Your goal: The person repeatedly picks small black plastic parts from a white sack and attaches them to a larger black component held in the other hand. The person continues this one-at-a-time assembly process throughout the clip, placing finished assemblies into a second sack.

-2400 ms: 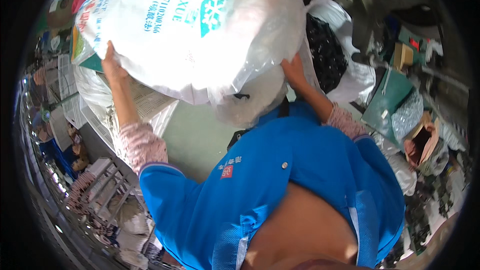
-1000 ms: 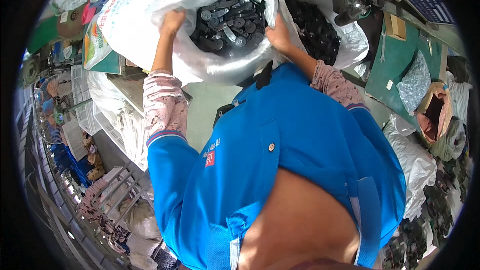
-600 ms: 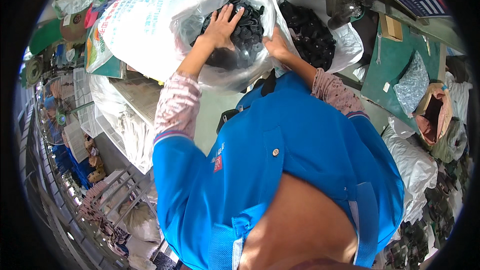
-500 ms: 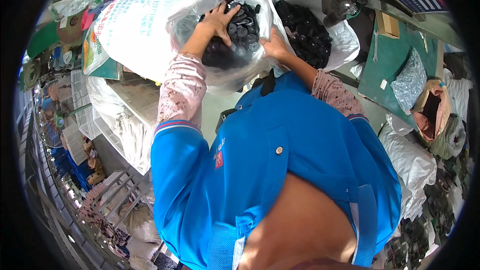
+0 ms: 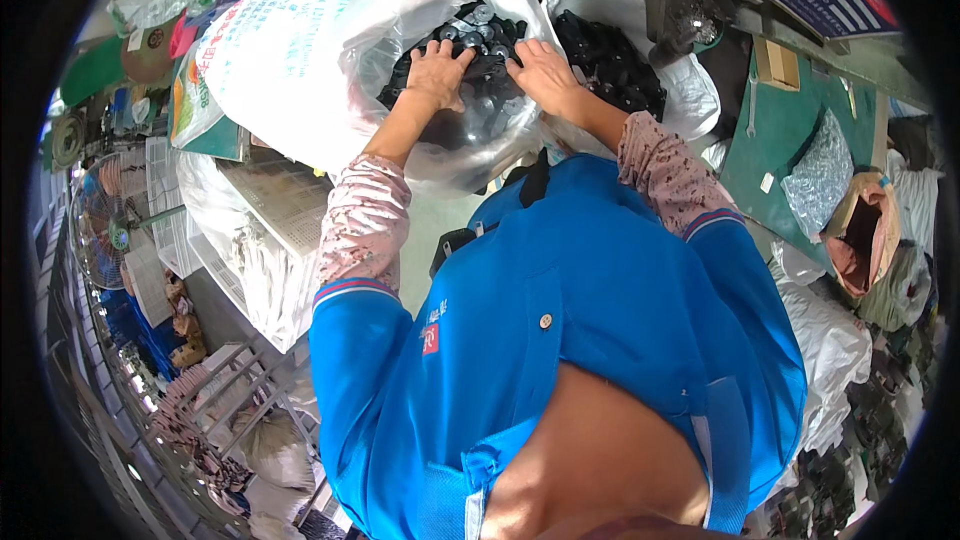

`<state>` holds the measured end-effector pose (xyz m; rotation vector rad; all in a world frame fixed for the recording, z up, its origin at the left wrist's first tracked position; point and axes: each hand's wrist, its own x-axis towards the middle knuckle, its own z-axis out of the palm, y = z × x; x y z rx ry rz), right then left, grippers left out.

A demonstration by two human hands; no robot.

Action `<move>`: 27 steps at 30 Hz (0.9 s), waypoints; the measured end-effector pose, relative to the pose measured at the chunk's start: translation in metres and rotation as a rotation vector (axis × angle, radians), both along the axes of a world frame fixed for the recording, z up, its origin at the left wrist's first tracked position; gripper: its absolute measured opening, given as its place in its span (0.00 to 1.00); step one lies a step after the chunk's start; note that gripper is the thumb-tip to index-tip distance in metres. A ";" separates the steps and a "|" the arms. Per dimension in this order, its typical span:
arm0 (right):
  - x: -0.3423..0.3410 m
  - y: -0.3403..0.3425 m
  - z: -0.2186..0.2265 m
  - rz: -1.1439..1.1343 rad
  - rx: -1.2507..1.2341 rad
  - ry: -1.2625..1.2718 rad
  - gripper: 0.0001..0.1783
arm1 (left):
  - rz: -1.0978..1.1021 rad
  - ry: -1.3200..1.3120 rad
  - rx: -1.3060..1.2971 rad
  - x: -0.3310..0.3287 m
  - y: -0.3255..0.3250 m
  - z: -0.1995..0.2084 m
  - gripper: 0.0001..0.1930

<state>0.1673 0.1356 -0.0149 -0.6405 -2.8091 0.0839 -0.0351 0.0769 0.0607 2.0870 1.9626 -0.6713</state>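
A large white woven sack (image 5: 270,60) with a clear plastic liner (image 5: 375,30) stands with its mouth open before me. Inside it lie many small black round plastic parts (image 5: 483,32). My left hand (image 5: 437,77) rests palm down on the parts, its fingers spread. On the right side of the mouth, my right hand (image 5: 545,77) reaches in over the parts, fingers stretched and apart. Neither hand grips anything that I can see. A second white bag (image 5: 690,95) of black parts (image 5: 612,65) stands just right of the sack.
A green table (image 5: 735,165) at the right carries a wrench (image 5: 752,105), a small cardboard box (image 5: 776,65) and a bubble-wrap bundle (image 5: 818,175). Dark machinery (image 5: 685,10) stands at the far right. White crates (image 5: 270,200) and a fan (image 5: 105,225) are at the left.
My right hand has moved from the sack's rim into its mouth, over the parts. My left hand has shifted slightly nearer to me, and the parts beneath have been stirred.
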 end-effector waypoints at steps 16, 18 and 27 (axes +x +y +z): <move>0.042 -0.010 0.030 -0.206 -0.818 0.647 0.12 | 0.629 -0.498 0.579 -0.053 -0.022 0.039 0.30; 0.059 -0.016 0.038 -0.218 -1.144 0.740 0.12 | 0.676 -0.596 0.710 -0.050 -0.023 0.043 0.30; 0.154 -0.034 0.045 -0.372 -1.673 0.856 0.10 | 0.558 -0.726 1.081 -0.044 -0.033 0.038 0.24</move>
